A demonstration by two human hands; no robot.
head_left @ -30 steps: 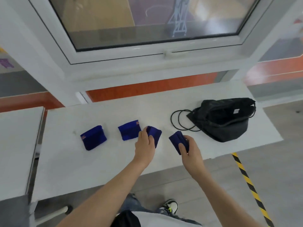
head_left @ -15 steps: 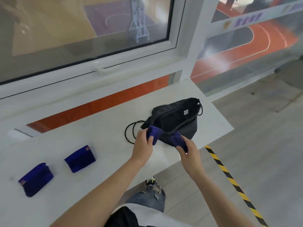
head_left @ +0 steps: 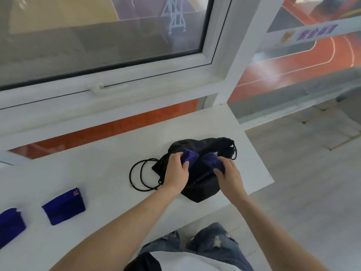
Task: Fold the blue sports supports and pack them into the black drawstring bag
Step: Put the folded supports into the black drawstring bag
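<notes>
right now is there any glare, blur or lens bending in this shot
Head view: wide-angle bending bows the white window frame; reflections haze the glass pane; soft, even light, faint shadows; the folded blue supports at the left edge look slightly smeared.

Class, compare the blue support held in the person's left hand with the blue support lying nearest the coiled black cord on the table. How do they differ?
The support in the left hand is gripped by the left hand over the black drawstring bag; the support on the table lies untouched, apart from the bag.
The held one is partly hidden by fingers; the table one shows fully, with a small red tag at a corner.
Both are dark blue and folded.
</notes>
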